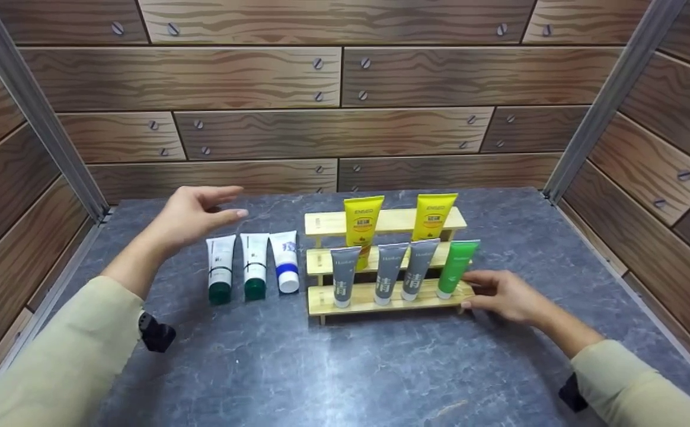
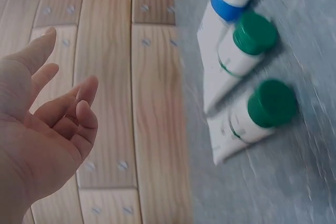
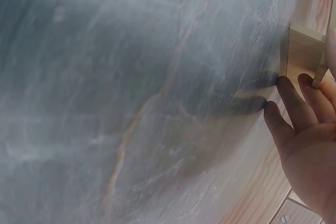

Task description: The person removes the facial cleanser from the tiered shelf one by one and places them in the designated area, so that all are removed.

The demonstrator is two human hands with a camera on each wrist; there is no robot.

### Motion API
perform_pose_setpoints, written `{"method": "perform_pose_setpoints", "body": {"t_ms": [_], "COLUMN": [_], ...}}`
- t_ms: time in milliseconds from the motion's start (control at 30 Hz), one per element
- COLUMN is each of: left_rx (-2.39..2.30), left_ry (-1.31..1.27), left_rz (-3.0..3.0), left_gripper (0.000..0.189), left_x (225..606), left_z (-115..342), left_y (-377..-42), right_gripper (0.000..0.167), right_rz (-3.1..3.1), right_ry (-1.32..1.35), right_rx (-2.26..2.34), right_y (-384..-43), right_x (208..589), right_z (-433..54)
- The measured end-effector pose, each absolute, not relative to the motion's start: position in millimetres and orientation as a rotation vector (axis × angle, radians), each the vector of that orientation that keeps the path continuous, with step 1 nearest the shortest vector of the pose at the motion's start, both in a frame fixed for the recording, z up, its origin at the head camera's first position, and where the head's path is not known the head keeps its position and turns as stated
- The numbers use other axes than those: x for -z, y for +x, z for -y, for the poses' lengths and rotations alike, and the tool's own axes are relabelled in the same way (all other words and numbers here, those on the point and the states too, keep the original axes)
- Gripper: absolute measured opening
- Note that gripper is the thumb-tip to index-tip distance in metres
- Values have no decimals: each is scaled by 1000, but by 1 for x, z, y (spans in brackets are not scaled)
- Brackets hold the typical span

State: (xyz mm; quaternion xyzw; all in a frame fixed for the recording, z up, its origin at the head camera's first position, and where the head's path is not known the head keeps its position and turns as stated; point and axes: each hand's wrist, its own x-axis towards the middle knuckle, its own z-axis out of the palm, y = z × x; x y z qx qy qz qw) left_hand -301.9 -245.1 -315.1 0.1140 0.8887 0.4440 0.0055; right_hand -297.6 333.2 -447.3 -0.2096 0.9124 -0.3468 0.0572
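Note:
My left hand (image 1: 194, 213) hovers over the table with nothing in it, thumb and fingers apart. Below it lie two white tubes with dark green caps, a left one (image 1: 221, 267) and a right one (image 1: 255, 264), then a white tube with a blue band (image 1: 286, 261). On the right, my right hand (image 1: 508, 296) holds the right end of a three-tier wooden rack (image 1: 321, 305), thumb at the front. A green tube (image 1: 459, 267) leans beside those fingers. Three grey tubes (image 1: 390, 273) share its front tier, and two yellow tubes (image 1: 364, 219) stand behind.
Dark grey marbled tabletop (image 1: 297, 367) spreads in front of the rack. Wood-patterned walls (image 1: 262, 77) enclose the back and sides, with metal posts (image 1: 606, 89) at the corners. Black wrist devices (image 1: 156, 333) sit at both cuffs.

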Motion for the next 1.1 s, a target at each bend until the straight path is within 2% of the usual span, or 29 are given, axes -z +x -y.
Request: {"method": "perform_pose_setpoints", "body": {"t_ms": [633, 1100], "left_rx": [-1466, -1467], "left_ry": [820, 842], "left_rz": [-2665, -2590], "left_gripper": [52, 44], "left_x": [296, 298], "left_z": [149, 111], "left_y": [-291, -298], "right_gripper": [62, 64], "right_rz": [-2759, -2774], "right_ry": [-596, -599], "right_rx": [1039, 1020], "right_y": [-295, -296], "right_x": [445, 445], "right_z": [-333, -334]}}
